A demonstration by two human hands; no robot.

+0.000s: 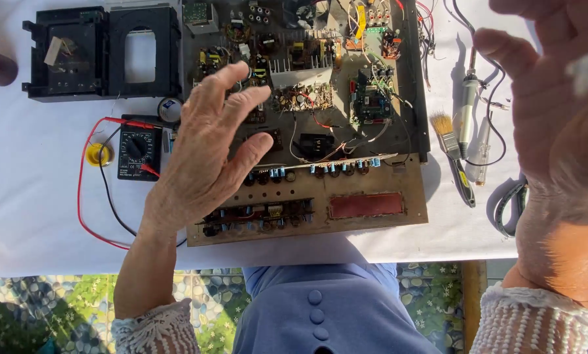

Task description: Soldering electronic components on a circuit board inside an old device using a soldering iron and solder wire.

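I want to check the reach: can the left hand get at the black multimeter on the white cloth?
Probably yes. The left hand hovers open and empty over the opened chassis, just beside the multimeter. Only its red lead lies near it; nothing covers it.

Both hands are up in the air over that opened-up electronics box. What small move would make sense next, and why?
Probably lower the left hand onto the open chassis: it hovers spread and empty right above the circuit boards, while the right hand is raised off to the side, away from the paintbrush.

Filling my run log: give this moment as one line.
left hand: open, over circuit chassis | right hand: open, raised, empty | multimeter: left of chassis
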